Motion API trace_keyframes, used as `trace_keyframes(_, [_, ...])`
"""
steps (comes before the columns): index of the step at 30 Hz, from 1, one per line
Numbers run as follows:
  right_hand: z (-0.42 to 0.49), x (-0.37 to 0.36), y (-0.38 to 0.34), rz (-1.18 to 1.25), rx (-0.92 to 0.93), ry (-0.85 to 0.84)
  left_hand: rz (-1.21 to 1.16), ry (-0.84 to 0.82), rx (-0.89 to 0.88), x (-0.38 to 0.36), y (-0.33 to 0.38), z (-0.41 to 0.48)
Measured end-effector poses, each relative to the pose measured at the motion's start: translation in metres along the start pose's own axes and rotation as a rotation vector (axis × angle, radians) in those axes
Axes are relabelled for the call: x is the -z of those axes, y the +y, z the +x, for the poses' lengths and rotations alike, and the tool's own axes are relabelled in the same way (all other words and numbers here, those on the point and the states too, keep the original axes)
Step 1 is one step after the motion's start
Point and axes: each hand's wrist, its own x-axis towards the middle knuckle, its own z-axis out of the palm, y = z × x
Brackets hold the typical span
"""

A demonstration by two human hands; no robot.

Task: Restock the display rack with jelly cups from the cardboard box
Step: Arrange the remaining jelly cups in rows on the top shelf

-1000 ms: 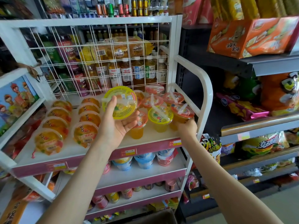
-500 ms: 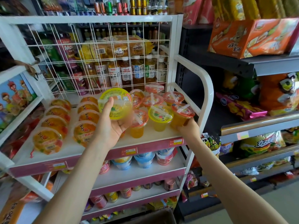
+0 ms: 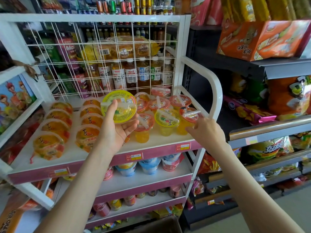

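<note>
Left hand [image 3: 117, 132] up, fingers grasping a yellow-lidded jelly cup [image 3: 120, 106] above the display rack's [image 3: 217, 91] top shelf. Right hand [image 3: 207, 132] at the shelf's near right corner, fingers curled round a red-lidded jelly cup [image 3: 188, 114] standing there.

I am stretching both arms forward: my left hand [image 3: 117, 132] is gripping a round yellow-lidded plastic jelly cup [image 3: 119, 106], my right hand [image 3: 207, 130] is pinching a red-lidded orange cup [image 3: 188, 118].
</note>
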Motion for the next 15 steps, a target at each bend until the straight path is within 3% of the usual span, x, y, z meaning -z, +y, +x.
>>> trace_keyframes(2, [0.002, 0.005, -0.015, -0.051, 0.221, 0.091, 0.002, 0.001, -0.003, -0.001, 0.001, 0.001])
trace_keyframes(5, [0.018, -0.001, -0.034, -0.244, 0.411, -0.047, 0.018, -0.001, 0.008, -0.002, 0.002, -0.001])
trace_keyframes(8, [0.034, -0.018, -0.039, -0.317, 0.434, -0.152, 0.077, -0.005, 0.041, -0.002, 0.004, -0.005])
trace_keyframes(15, [0.045, -0.033, -0.043, -0.337, 0.48, -0.091, 0.094, 0.042, 0.104, 0.015, 0.018, -0.009])
